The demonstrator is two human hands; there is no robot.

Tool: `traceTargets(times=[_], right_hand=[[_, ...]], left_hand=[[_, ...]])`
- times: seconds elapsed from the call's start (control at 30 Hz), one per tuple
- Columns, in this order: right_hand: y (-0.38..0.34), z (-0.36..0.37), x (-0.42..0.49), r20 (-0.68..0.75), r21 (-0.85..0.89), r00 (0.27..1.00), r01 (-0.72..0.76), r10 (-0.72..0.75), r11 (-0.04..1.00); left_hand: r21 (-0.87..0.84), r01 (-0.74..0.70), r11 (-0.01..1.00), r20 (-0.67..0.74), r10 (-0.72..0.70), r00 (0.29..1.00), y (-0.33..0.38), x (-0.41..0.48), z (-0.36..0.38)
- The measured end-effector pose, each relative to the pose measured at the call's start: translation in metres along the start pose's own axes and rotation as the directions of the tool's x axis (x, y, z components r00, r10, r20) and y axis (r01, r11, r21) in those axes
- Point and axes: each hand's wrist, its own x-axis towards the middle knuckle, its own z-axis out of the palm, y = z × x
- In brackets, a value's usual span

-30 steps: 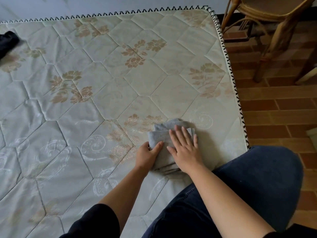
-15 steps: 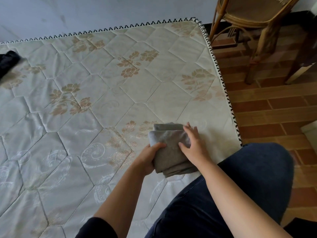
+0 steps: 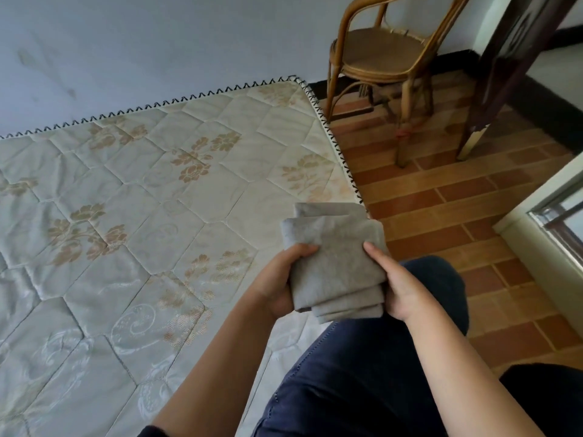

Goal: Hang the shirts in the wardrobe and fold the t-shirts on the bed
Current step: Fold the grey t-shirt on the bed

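Observation:
A grey t-shirt [image 3: 337,260], folded into a thick small rectangle, is held in the air above the bed's right edge. My left hand [image 3: 277,282] grips its left side with the thumb on top. My right hand [image 3: 400,282] grips its right side, thumb on top, fingers hidden underneath. The bed [image 3: 126,231] is a cream quilted mattress with gold flowers and a black zigzag border.
A rattan chair [image 3: 378,55] stands on the brown tiled floor [image 3: 457,209] past the bed's far right corner. A dark wooden furniture leg [image 3: 492,86] is beside it. A white ledge with a metal frame [image 3: 555,216] is at right. My knee in blue jeans [image 3: 362,367] rests at the mattress edge.
Both hands have lifted the folded grey t-shirt off the mattress and moved it right, toward the bed's edge. The view has swung right; the dark garment at far left is out of sight.

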Motion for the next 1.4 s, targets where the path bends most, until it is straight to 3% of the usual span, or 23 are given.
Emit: traceTargets(times=[0.23,0.53,0.93,1.1,1.4], right_hand=[[-0.049,-0.063,-0.074,-0.067,0.122,0.989,0.142,-0.134,0.982],[-0.082,-0.16,-0.135,-0.324,0.187,0.903,0.354,-0.283,0.916],[-0.191,-0.28,-0.188,-0.552,0.247,0.781,0.488,-0.292,0.837],[-0.228,-0.294,-0.249,-0.583,0.332,0.77,0.518,-0.26,0.789],[-0.265,-0.284,-0.392,-0.712,0.316,0.654,0.622,-0.254,0.716]], left_hand=[[0.003,0.041,0.999,0.22,-0.04,0.975,0.005,0.014,0.089],[0.263,0.114,0.958,0.406,-0.217,0.888,-0.005,0.052,0.205],[0.419,0.199,0.886,0.44,-0.39,0.809,0.009,0.118,0.401],[0.47,0.194,0.861,0.446,-0.421,0.789,0.025,0.089,0.48],[0.589,0.231,0.775,0.436,-0.545,0.716,0.039,0.0,0.593]])
